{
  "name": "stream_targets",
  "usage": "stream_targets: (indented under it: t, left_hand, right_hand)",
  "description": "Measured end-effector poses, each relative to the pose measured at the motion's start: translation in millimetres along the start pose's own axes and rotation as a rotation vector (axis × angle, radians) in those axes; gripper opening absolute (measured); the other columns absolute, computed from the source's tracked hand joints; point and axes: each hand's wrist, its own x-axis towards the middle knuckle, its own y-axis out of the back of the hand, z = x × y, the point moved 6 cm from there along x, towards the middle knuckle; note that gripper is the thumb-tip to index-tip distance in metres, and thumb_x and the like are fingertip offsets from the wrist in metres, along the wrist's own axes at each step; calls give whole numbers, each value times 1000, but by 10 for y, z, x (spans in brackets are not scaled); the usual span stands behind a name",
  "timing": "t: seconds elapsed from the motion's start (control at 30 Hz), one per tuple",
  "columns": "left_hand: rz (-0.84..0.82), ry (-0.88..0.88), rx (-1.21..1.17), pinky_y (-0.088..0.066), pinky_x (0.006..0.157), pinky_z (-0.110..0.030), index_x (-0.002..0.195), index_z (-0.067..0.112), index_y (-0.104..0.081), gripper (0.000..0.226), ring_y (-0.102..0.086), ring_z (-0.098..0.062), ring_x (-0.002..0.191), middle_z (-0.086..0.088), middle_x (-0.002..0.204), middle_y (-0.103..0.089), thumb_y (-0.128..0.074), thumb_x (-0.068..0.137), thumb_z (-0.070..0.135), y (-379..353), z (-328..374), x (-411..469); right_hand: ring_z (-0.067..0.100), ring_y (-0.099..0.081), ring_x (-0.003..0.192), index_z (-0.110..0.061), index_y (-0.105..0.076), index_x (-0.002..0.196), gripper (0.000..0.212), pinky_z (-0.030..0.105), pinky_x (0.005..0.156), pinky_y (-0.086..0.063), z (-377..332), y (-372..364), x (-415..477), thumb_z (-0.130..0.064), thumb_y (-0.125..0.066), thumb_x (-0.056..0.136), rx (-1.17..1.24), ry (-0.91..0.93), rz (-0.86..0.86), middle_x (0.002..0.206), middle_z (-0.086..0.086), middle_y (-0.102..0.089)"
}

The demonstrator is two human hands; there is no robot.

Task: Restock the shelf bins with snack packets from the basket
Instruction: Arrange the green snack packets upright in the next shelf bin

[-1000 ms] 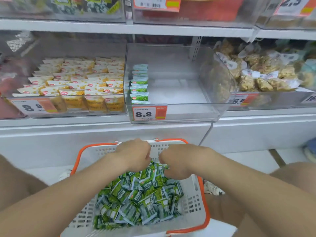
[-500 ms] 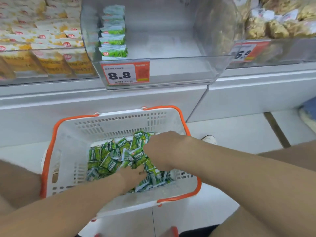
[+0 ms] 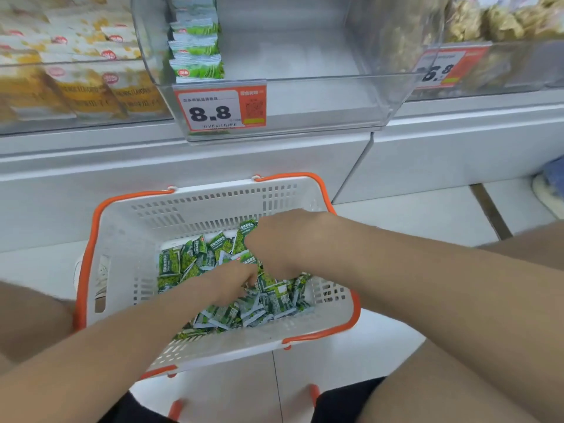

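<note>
A white basket with an orange rim (image 3: pixel 213 199) sits on the floor below the shelf, part-filled with small green snack packets (image 3: pixel 180 264). Both my hands are down in the pile. My left hand (image 3: pixel 232 283) has its fingers curled into the packets near the middle. Just behind it, my right hand (image 3: pixel 283 242) is knuckles-up with its fingers closed over packets, and their tips are hidden. Above, a clear shelf bin (image 3: pixel 305 79) with an 8.8 price tag (image 3: pixel 213 109) holds one row of green packets (image 3: pixel 195 56) along its left side.
A bin of yellow packets (image 3: pixel 91 87) stands to the left, and a bin of bagged snacks (image 3: pixel 494 22) with a 6.8 tag (image 3: pixel 439 68) to the right. White cabinet fronts (image 3: pixel 213 157) run below. A shoe (image 3: pixel 549 193) lies on the tiled floor at right.
My view dropped from the shelf to the basket. Both hands sank from above the pile into the packets, the left sliding forward under the right.
</note>
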Motion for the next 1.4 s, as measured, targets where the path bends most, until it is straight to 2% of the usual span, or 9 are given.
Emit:
stream_targets:
  t: [0.2, 0.37, 0.5, 0.6, 0.67, 0.77, 0.93, 1.2, 1.4]
  left_hand:
    - [208, -109, -397, -48, 88, -22, 110, 37, -71, 12, -63, -8, 110, 17, 118, -65, -71, 99, 31, 749, -17, -418]
    - [261, -83, -924, -62, 78, -35, 115, 9, -70, 18, -62, -17, 91, 0, 106, -64, -57, 107, 17, 1216, 148, -854]
    - [325, -188, -1220, -50, 58, -28, 105, 7, -67, 21, -59, -17, 79, -9, 114, -68, -47, 108, 3, 1651, 357, -1190]
    - [358, -271, -1371, -41, 50, -25, 111, 3, -57, 15, -54, -20, 63, -11, 93, -66, -42, 108, 3, 1921, 490, -1485]
    - [423, -273, -1347, -44, 54, -26, 123, 5, -57, 23, -57, -23, 64, -10, 90, -66, -43, 111, 19, 2056, 493, -1644]
    - [569, -269, -1226, -51, 68, -35, 125, 13, -66, 32, -68, -29, 78, -3, 97, -75, -48, 109, 35, 2272, 493, -1893]
    - [708, -356, -749, -52, 68, -26, 126, 23, -67, 33, -75, -25, 82, 5, 103, -78, -74, 96, 13, 2448, 575, -2212]
    - [889, -280, -832, -53, 61, -22, 111, 17, -63, 28, -75, -24, 73, 5, 92, -79, -82, 89, 17, 2540, 512, -2255]
    - [1360, -128, -247, -40, 72, -23, 92, 32, -64, 17, -52, -6, 82, 9, 86, -57, -71, 86, 18, 2940, 327, -2454]
  right_hand:
    - [19, -57, 73, -14, -58, 119, 28, 30, 52, -41, 188, 280, -157, -6, -62, 93, 130, -13, 163, 96, 2, -56]
    - [28, -61, 93, -21, -51, 129, 50, 41, 71, -55, 441, 437, -308, -11, -74, 87, 207, -74, 257, 113, 3, -52]
    - [29, -59, 90, -24, -46, 117, 51, 48, 73, -53, 482, 677, -408, -7, -75, 78, 314, 22, 514, 103, 3, -56]
    - [20, -59, 91, -26, -62, 112, 32, 42, 81, -52, 530, 912, -528, -26, -76, 83, 410, 81, 727, 100, -4, -68]
    - [15, -59, 77, -28, -70, 101, 12, 37, 77, -50, 624, 1041, -676, -35, -70, 91, 478, 51, 836, 85, -4, -71]
    - [14, -57, 56, -22, -65, 78, 25, 25, 56, -42, 788, 1131, -862, -37, -64, 98, 632, -57, 932, 60, 4, -62]
    - [20, -67, 50, -16, -74, 89, 22, 41, 58, -60, 832, 1183, -894, -33, -65, 99, 1094, -39, 911, 65, 12, -69]
    - [26, -76, 70, -17, -76, 90, 14, 49, 71, -64, 930, 1247, -861, -23, -87, 82, 1244, -62, 946, 75, 3, -77]
    - [30, -68, 95, -46, -65, 102, 26, 39, 91, -53, 1324, 1424, -1004, -34, -79, 83, 923, -310, 1326, 90, -12, -70]
